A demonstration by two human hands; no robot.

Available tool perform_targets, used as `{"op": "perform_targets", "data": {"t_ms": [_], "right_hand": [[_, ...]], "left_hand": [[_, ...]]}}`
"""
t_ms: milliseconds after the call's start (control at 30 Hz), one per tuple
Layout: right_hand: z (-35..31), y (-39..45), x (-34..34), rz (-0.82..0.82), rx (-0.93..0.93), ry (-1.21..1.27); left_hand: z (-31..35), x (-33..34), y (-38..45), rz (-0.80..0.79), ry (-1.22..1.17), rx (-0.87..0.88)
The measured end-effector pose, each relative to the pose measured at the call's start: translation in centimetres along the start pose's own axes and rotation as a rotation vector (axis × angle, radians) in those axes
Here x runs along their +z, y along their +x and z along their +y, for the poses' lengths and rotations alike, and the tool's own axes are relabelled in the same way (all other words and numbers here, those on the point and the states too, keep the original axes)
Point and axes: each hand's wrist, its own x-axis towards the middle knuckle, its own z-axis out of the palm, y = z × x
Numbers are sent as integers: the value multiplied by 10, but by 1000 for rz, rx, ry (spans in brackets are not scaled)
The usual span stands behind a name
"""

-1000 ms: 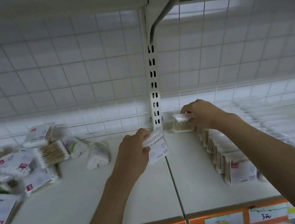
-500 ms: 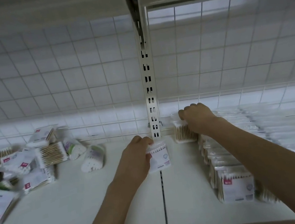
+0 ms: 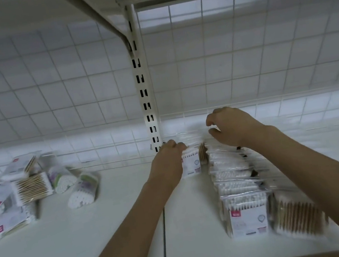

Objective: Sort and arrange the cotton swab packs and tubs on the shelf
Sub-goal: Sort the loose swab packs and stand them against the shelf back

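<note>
The left hand (image 3: 167, 163) gripped a swab pack (image 3: 191, 164) upright on the shelf (image 3: 113, 234); the right hand (image 3: 232, 126) hovered, fingers curled, seemingly empty.

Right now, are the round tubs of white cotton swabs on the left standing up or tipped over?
Tipped over. The two round clear tubs of white cotton swabs lie on their sides on the white shelf, swab tips facing forward.

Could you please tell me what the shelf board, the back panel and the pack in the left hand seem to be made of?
Shelf board: likely painted metal, smooth matte white with a straight seam.
Back panel: white wire grid, probably coated metal, before a plain backing.
Pack in the left hand: clear glossy plastic film with a printed paper-like label; blurred, so uncertain.
</note>
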Motion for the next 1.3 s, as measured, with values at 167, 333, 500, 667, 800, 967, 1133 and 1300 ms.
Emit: {"op": "perform_targets", "data": {"t_ms": [167, 333, 500, 667, 800, 967, 1133, 1300], "right_hand": [[5, -21, -6, 12, -6, -9], [-1, -29, -3, 30, -31, 0], [-21, -26, -3, 70, -77, 15], [-61, -17, -4, 68, -127, 31], [-107, -3, 1, 53, -174, 56], [-175, 19, 19, -4, -205, 97], [-244, 42, 43, -103, -185, 183], [-295, 53, 72, -184, -105, 298]], "left_hand": [[4, 9, 15, 17, 51, 39], [7, 10, 22, 65, 164, 75], [1, -3, 8, 79, 132, 70], [-36, -32, -25, 133, 138, 5], [-87, -65, -58, 117, 185, -81], [-157, -103, -102, 137, 141, -194], [-225, -126, -128, 97, 144, -285], [-264, -133, -127, -79, 210, -234]]}}
